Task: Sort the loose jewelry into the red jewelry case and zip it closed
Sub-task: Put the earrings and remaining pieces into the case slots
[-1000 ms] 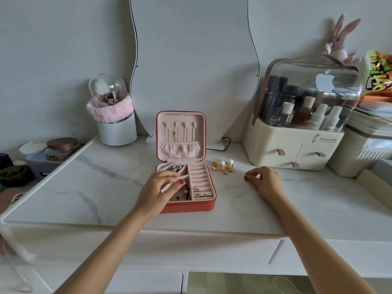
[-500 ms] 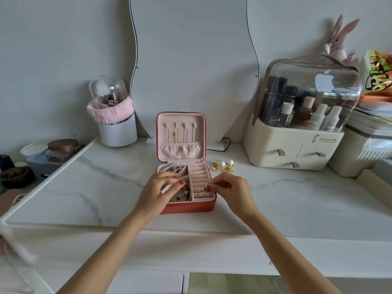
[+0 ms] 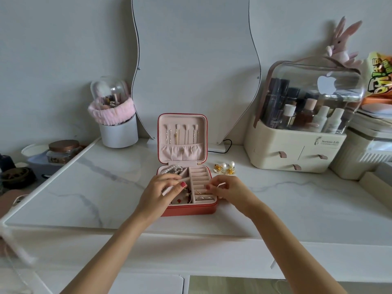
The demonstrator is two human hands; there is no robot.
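Observation:
The red jewelry case [image 3: 191,210] lies open mid-table, its pink lid [image 3: 182,122] upright with chains hanging in it. A pearl strand [image 3: 171,169] fills its back left compartment, and rings [image 3: 202,197] sit in the ring rolls. My left hand [image 3: 161,189] lies over the left compartments, fingers curled on the divider. At the case's right edge my right hand [image 3: 229,189] has its fingertips pinched together over the ring rolls; what they pinch is too small to see. Loose gold and pearl earrings [image 3: 226,168] lie on the table just right of the case.
A wavy mirror [image 3: 195,60] leans on the wall behind the case. A white brush holder [image 3: 118,132] stands at the back left and a cream cosmetics organizer [image 3: 297,149] at the back right. A glass jar [image 3: 63,150] sits beyond the left table edge.
My right hand moved left from the bare table near the earrings to the case's right edge, fingertips pinched. My left hand stayed on the case.

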